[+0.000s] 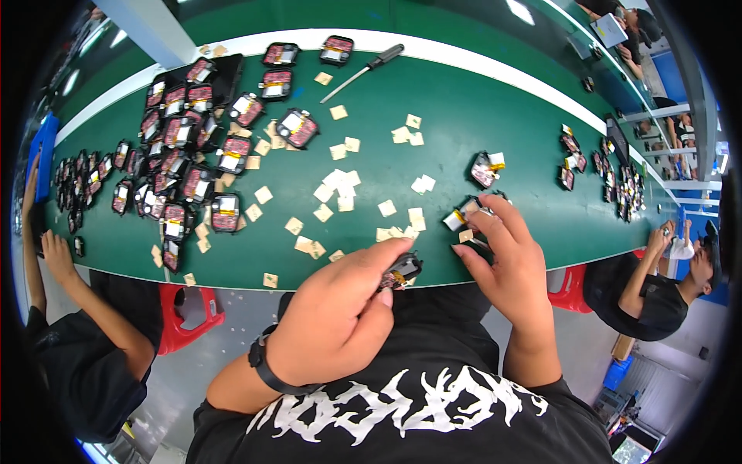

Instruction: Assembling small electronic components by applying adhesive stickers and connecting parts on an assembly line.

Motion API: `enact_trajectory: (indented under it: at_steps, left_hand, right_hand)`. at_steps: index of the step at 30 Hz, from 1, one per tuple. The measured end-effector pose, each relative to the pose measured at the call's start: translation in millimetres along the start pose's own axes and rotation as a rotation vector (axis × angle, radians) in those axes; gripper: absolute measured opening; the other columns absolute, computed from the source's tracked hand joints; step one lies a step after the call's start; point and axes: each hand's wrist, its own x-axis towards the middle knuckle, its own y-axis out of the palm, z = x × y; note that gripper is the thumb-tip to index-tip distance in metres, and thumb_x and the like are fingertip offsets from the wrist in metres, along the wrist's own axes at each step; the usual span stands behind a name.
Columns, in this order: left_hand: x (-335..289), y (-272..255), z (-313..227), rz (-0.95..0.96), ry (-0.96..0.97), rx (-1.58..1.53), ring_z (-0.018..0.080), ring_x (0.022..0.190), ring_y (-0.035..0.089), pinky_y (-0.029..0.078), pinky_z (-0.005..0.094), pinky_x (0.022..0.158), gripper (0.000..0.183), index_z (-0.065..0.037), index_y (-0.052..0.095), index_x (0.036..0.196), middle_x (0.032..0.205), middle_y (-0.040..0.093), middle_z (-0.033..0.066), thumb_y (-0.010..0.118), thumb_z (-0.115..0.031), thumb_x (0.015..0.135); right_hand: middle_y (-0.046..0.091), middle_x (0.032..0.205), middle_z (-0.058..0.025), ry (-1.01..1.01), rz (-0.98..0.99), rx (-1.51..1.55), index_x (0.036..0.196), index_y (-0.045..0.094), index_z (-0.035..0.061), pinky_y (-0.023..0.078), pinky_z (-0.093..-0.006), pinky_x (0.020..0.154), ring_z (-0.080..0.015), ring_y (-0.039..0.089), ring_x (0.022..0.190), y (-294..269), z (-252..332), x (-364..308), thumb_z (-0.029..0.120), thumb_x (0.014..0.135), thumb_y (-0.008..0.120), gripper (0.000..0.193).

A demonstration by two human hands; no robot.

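Left hand pinches black case, lower centre, near table edge; slack pinch could drop it. Right hand curls over second case (can't tell if gripped); a knock could shift it.

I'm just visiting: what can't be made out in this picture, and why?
- Head view: part of the black-cased circuit unit in the left grip, hidden by that grip.
- Head view: part of the circuit unit with a white pouch at the right grip, covered by its fingers.
- Head view: marks on the tan squares, too small.
- Head view: the left co-worker's head, cut off by the dark rim.
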Motion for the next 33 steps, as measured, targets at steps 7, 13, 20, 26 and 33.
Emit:
enact_trajectory:
  at_steps: [7,13,20,26,33]
  left_hand:
    - [-5.9,-30.5,15.2,-0.331,0.119,0.406,0.0241,0.075,0.067,0.053,0.0343,0.072,0.027,0.002,0.064,0.124,0.094,0.068,0.0136,0.060,-0.001,0.098]
    - [-26.1,-132.3,44.6,-0.742,0.021,0.703,0.0089,0.076,0.060,0.051,0.0243,0.069,0.021,0.006,0.062,0.120,0.113,0.062,0.0080,0.059,0.004,0.099]
    - [-0.6,-184.6,62.9,-0.953,0.010,0.941,0.0153,0.080,0.065,0.052,0.0283,0.068,0.041,0.004,0.059,0.135,0.122,0.061,0.0155,0.069,-0.013,0.099]
    - [4.9,-66.7,14.1,-0.625,0.063,0.058,0.0129,0.079,0.062,0.052,0.0263,0.072,0.037,0.002,0.062,0.135,0.128,0.064,0.0149,0.061,-0.020,0.104]
    - [8.8,12.0,22.0,0.084,-0.338,-1.230,0.0277,0.125,0.061,0.051,0.0398,0.105,0.066,0.008,0.033,0.155,0.143,0.056,0.0220,0.046,-0.035,0.107]
  right_hand:
    - [0.065,0.130,-0.0155,-0.015,-0.037,0.055,0.116,0.069,0.0037,0.059,-0.0385,0.076,-0.0301,0.073,0.087,0.1,3.9,-1.9,-0.003,0.079,0.076,0.037]
    - [0.068,0.121,-0.0152,-0.089,-0.083,0.107,0.112,0.067,0.0009,0.059,-0.0349,0.073,-0.0284,0.071,0.083,4.6,-3.2,-1.8,-0.004,0.077,0.078,0.037]
    - [0.073,0.112,-0.0148,-0.170,-0.141,0.228,0.107,0.069,0.0035,0.061,-0.0338,0.070,-0.0273,0.074,0.085,9.8,12.6,1.6,-0.001,0.073,0.083,0.037]
    - [0.073,0.114,-0.0123,-0.289,-0.153,0.478,0.109,0.068,0.0053,0.061,-0.0336,0.069,-0.0257,0.075,0.087,-2.2,41.2,18.2,0.005,0.072,0.087,0.041]
    - [0.070,0.117,-0.0097,-0.331,-0.093,0.480,0.112,0.067,0.0065,0.060,-0.0330,0.068,-0.0240,0.074,0.086,5.9,50.8,23.1,0.013,0.076,0.089,0.043]
